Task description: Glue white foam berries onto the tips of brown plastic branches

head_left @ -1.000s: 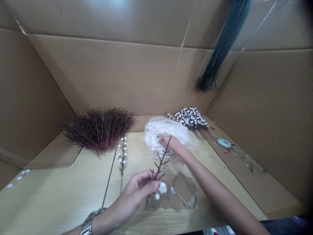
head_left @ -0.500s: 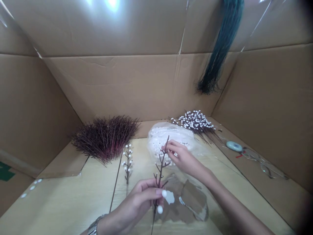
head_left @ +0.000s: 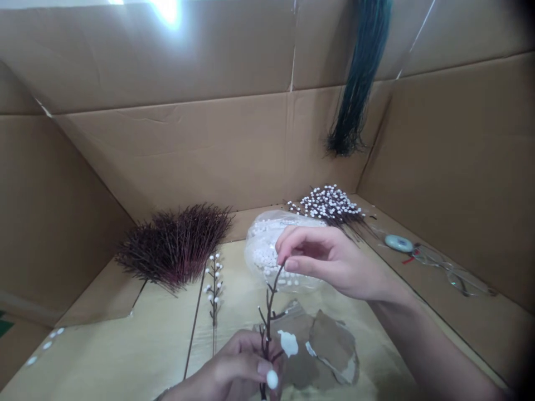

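My left hand (head_left: pixel 238 365) is closed round the lower part of a brown artificial berry twig (head_left: pixel 268 314), held upright near the front. A white foam berry (head_left: pixel 272 380) sits beside my left thumb; the twig's upper side branches are bare. With thumb and fingers, my right hand (head_left: pixel 338 262) pinches the twig's top tip, which bends slightly to the right. Whether a berry is between those fingers is hidden. Behind my right hand lies a clear plastic bag (head_left: pixel 256 253) of white berries. Below it, a white glue-like patch (head_left: pixel 288 343) marks the torn cardboard (head_left: pixel 334 345).
A twig with white berries (head_left: pixel 214 289) lies left of centre. Behind it is a heap of bare brown twigs (head_left: pixel 175 245). Berried twigs (head_left: pixel 330 203) are piled at the back right. Eyeglasses (head_left: pixel 460 278) and a pale oval case (head_left: pixel 398 243) lie right. Dark green strands (head_left: pixel 355 83) hang above.
My right hand has moved from beside the upper twig, in front of the bag, to pinch the twig's tip. My left hand and the twig sit slightly lower. The view has tilted and shifted.
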`<state>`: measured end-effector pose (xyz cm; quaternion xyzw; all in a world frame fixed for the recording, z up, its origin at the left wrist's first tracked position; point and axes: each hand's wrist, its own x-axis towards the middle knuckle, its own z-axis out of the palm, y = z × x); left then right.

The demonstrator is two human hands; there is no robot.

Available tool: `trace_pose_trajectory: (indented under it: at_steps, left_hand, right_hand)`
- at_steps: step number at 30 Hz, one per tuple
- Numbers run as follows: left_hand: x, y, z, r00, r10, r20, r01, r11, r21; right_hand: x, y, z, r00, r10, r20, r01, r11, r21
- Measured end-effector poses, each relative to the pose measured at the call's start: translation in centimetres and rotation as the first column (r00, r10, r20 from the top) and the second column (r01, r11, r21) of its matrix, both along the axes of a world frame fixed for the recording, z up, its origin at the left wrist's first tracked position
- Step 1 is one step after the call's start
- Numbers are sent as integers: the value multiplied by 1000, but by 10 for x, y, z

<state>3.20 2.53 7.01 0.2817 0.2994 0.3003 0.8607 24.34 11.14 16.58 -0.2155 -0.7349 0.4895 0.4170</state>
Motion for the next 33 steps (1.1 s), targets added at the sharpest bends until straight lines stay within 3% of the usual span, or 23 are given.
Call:
trace_pose_trajectory:
  at_steps: [4, 10, 16, 21, 24, 27, 33]
  left_hand:
    - [-4, 2, -3, 998, -27, 65, 23, 998, 56]
    - [-9, 14, -16, 985, 64, 161, -92, 981, 170]
    - [-12, 18, -36, 983, 177, -48, -136, 879, 457]
    - [-9, 15, -24, 914, 365, -176, -209, 796, 567]
    - [-6, 16, -14, 838, 509, -197, -283, 714, 640]
    - [-6, 16, -9, 793, 575, -200, -286, 642, 711]
    - [-9, 17, -20, 774, 618, -140, -413, 660, 628]
  right_hand:
    - [-3, -7, 12, 995, -70, 66, 66, 996, 64]
    - [-10, -9, 23, 984, -163, 77, 150, 977, 151]
    - [-16, -4, 14, 982, -187, 22, 184, 980, 76]
    - [-21, -1, 11, 984, -178, -8, 178, 984, 28]
    - [-26, -1, 10, 985, -174, -13, 174, 984, 44]
    - [-30, -2, 7, 986, -168, -11, 168, 985, 43]
    - [-32, -4, 6, 984, -177, -33, 177, 984, 3]
